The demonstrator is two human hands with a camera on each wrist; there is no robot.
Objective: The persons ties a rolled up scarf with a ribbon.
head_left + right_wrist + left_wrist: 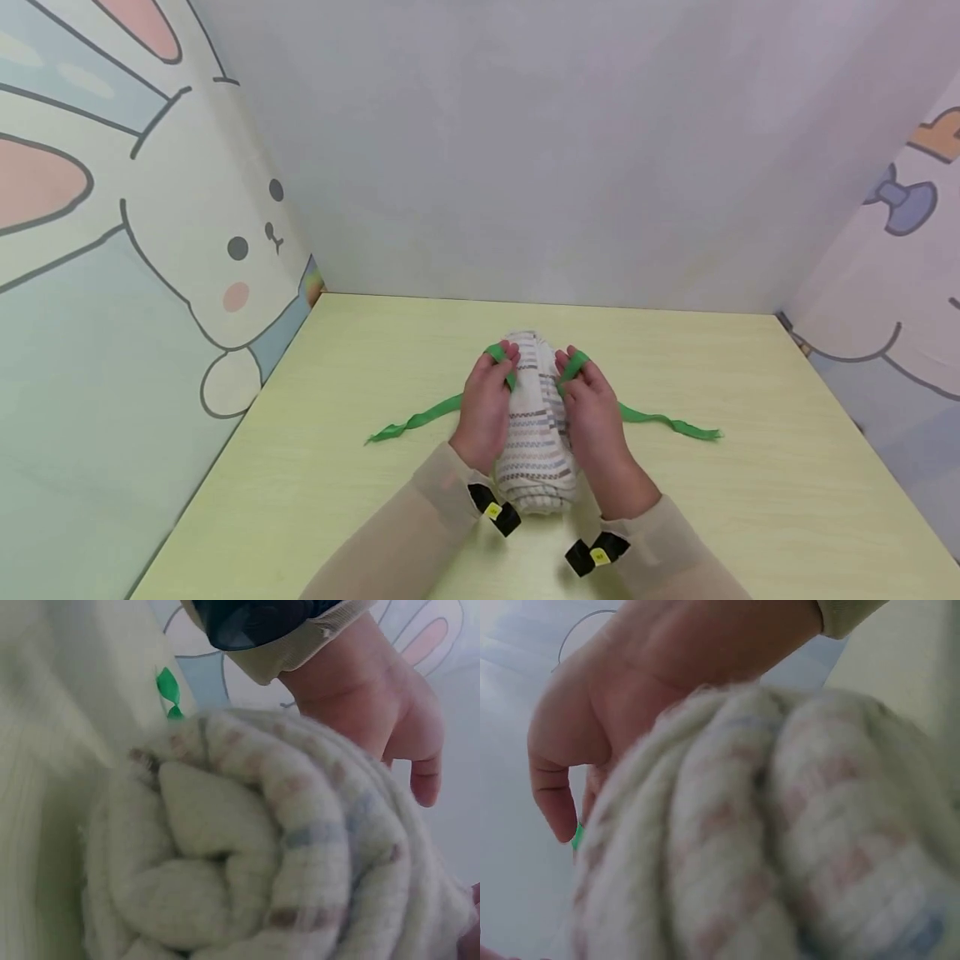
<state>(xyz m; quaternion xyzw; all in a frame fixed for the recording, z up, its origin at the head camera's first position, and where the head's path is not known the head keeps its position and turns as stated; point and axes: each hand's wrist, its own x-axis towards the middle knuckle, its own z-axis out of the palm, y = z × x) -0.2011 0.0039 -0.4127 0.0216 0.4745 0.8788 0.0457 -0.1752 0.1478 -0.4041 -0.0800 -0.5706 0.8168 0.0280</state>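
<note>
A rolled white towel (534,450) with broken brown and grey stripes lies lengthwise on the table, between both hands. My left hand (483,408) is at its left side and pinches a green ribbon (431,413), which loops over the fingers and trails left. On the right side, my right hand (596,412) pinches another stretch of green ribbon (575,364), whose end trails right. The ribbon's middle is hidden by the roll. The near end of the towel (217,825) shows its coiled layers in the right wrist view. Only a sliver of ribbon (577,836) appears by the left thumb.
The pale yellow table (750,500) runs back to a plain light wall (555,167). Side panels with a cartoon rabbit (225,192) and another cartoon figure (885,292) stand at left and right. Small black cameras (495,510) are strapped at the wrists.
</note>
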